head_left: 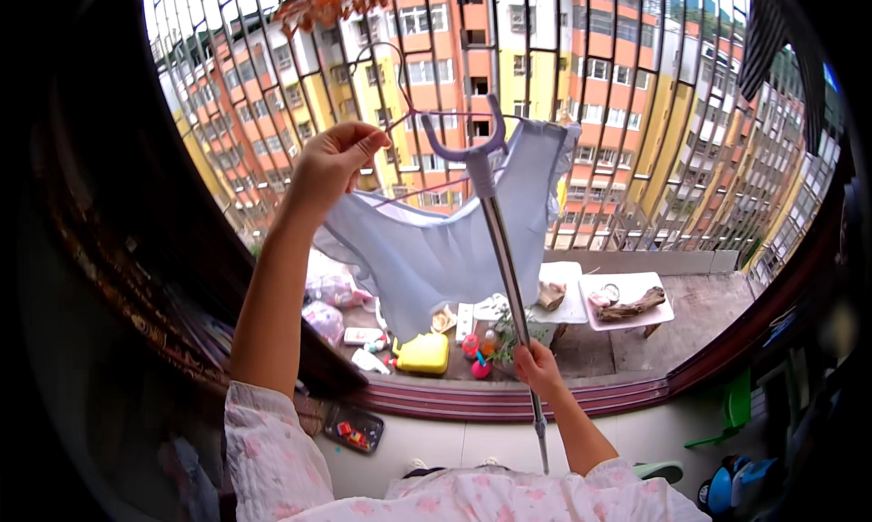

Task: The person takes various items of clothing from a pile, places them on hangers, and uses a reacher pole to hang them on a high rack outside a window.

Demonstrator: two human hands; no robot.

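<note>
A light blue sleeveless top (427, 249) with ruffled armholes hangs on a thin purple clothes hanger (412, 110), whose hook points up. My left hand (331, 163) is raised and pinched closed on the hanger's left end, by the top's shoulder. Lower down, my right hand (538, 367) is wrapped round a metal clothes pole (505, 258). The pole's lilac U-shaped fork (468, 149) stands in front of the hanger's right arm; whether they touch, I cannot tell.
Window bars (590, 113) stand ahead, with a reddish hanging object (331, 4) above. Beyond the sill (509, 404) are a yellow jug (423, 354), bottles, plastic bags (324, 322) and a white table (627, 315) bearing driftwood. Indoors lie a black tray (354, 429) and a green chair (734, 404).
</note>
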